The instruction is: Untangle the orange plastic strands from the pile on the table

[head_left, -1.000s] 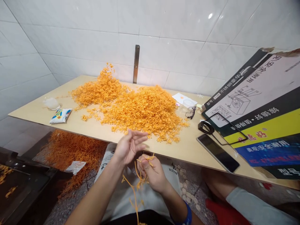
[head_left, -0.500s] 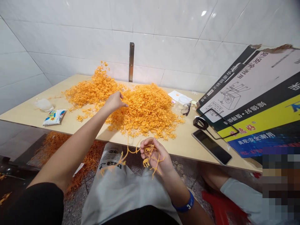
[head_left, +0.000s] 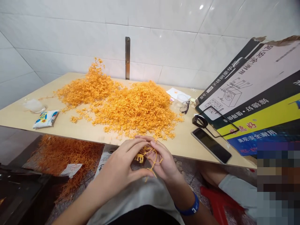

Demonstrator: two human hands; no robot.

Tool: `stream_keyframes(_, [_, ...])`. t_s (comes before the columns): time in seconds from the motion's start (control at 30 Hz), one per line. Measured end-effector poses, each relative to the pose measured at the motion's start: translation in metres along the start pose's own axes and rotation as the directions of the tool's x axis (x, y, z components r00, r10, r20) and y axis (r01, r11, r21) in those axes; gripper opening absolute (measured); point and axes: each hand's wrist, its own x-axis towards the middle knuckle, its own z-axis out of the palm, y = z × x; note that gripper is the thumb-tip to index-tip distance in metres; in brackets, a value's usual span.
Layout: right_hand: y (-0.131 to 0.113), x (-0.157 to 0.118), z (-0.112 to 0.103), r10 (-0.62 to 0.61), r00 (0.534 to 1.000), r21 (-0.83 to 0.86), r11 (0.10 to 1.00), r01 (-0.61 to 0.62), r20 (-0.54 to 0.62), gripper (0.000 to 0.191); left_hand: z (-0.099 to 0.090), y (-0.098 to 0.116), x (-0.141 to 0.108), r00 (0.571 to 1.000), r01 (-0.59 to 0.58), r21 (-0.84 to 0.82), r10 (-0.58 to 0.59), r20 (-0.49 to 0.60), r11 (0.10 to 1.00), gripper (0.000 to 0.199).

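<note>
At the far left near the camera lay a dark surface [head_left: 21,187], and just beyond it, below the table's edge, spread a low heap of orange strands [head_left: 63,156] with a scrap of white paper [head_left: 71,170] on top. On the pale wooden table [head_left: 70,132] sat a clear plastic bag [head_left: 34,105] and a small printed packet [head_left: 46,119], both left of a large mound of curly orange strands [head_left: 133,112], which stood in front of a metal strip [head_left: 127,57] on the tiled wall. Near the table's front edge, the left hand [head_left: 119,161] had its fingers [head_left: 133,144] curled toward the right hand [head_left: 162,159]; whether they pinched anything, I could not tell. The right hand's closed fingers [head_left: 157,148] gripped a small tangle of orange strands [head_left: 148,156], which hung loosely between both hands, above the person's gray lap. A blue wristband [head_left: 188,209] marked 3 circled the right wrist. Further right lay a sheet of paper [head_left: 178,94], eyeglasses [head_left: 184,107], a black band [head_left: 199,121] and a smartphone [head_left: 211,145], beside printed signboards [head_left: 248,93] leaning at the far right, with a red stool [head_left: 217,203] below.
</note>
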Motion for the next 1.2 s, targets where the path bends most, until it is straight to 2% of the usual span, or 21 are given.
stream_keyframes(0.1, [-0.001, -0.002, 0.005, 0.050, 0.998, -0.076, 0.996, -0.046, 0.045, 0.028, 0.020, -0.014, -0.008, 0.984, 0.076, -0.064, -0.085, -0.155, 0.995, 0.031])
stream_keyframes(0.17, [-0.001, -0.004, 0.007, 0.076, 0.995, -0.109, 0.992, -0.069, 0.065, 0.031, 0.024, -0.019, -0.008, 0.971, 0.103, -0.156, -0.134, -0.200, 0.982, 0.022])
stream_keyframes(0.27, [0.003, -0.006, 0.008, 0.009, 0.995, -0.186, 0.982, 0.010, 0.101, 0.036, 0.023, -0.017, -0.009, 0.960, 0.131, -0.248, -0.185, -0.210, 0.960, 0.020])
stream_keyframes(0.33, [0.007, -0.006, 0.008, -0.068, 0.991, -0.275, 0.957, 0.098, 0.115, 0.038, 0.021, -0.013, -0.010, 0.955, 0.153, -0.241, -0.206, -0.214, 0.958, 0.024])
stream_keyframes(0.43, [0.009, -0.007, 0.011, -0.154, 0.985, -0.419, 0.892, 0.172, 0.077, 0.039, 0.022, -0.008, -0.013, 0.952, 0.172, -0.208, -0.217, -0.215, 0.963, 0.025])
stream_keyframes(0.53, [0.008, -0.010, 0.017, -0.223, 0.973, -0.542, 0.812, 0.215, 0.052, 0.035, 0.024, -0.008, -0.013, 0.939, 0.177, -0.209, -0.228, -0.257, 0.962, 0.022])
stream_keyframes(0.6, [0.007, -0.012, 0.019, -0.270, 0.959, -0.605, 0.750, 0.266, 0.088, 0.034, 0.024, -0.009, -0.012, 0.924, 0.177, -0.224, -0.240, -0.297, 0.958, 0.017])
stream_keyframes(0.67, [0.006, -0.013, 0.020, -0.336, 0.928, -0.667, 0.655, 0.354, 0.163, 0.040, 0.024, -0.009, -0.009, 0.909, 0.171, -0.229, -0.243, -0.338, 0.958, 0.014])
stream_keyframes(0.77, [0.006, -0.010, 0.018, -0.396, 0.841, -0.742, 0.419, 0.523, 0.369, 0.058, 0.023, -0.007, -0.004, 0.886, 0.153, -0.209, -0.228, -0.404, 0.966, 0.012])
stream_keyframes(0.87, [-0.001, -0.004, 0.019, -0.362, 0.770, -0.759, 0.209, 0.616, 0.525, 0.067, 0.019, -0.006, 0.002, 0.879, 0.105, -0.163, -0.168, -0.445, 0.981, 0.013])
stream_keyframes(0.97, [-0.019, 0.000, 0.028, -0.282, 0.787, -0.797, 0.107, 0.594, 0.549, 0.047, 0.007, -0.007, 0.009, 0.873, 0.041, -0.081, -0.075, -0.481, 0.996, 0.012])
stream_keyframes(1.03, [-0.034, 0.001, 0.038, -0.193, 0.822, -0.827, 0.080, 0.557, 0.535, 0.023, -0.004, -0.008, 0.016, 0.859, -0.013, -0.032, -0.005, -0.512, 0.999, 0.012])
stream_keyframes(1.07, [-0.040, 0.001, 0.043, -0.150, 0.839, -0.840, 0.081, 0.537, 0.523, 0.019, -0.010, -0.007, 0.019, 0.855, -0.048, -0.016, 0.033, -0.517, 0.999, 0.011])
stream_keyframes(1.13, [-0.049, 0.003, 0.053, -0.086, 0.859, -0.853, 0.108, 0.511, 0.504, 0.022, -0.021, -0.002, 0.026, 0.870, -0.109, -0.047, 0.073, -0.488, 0.993, 0.013])
stream_keyframes(1.2, [-0.051, 0.005, 0.060, -0.021, 0.867, -0.856, 0.148, 0.496, 0.498, 0.021, -0.028, 0.004, 0.031, 0.898, -0.108, -0.186, 0.015, -0.440, 0.977, 0.018])
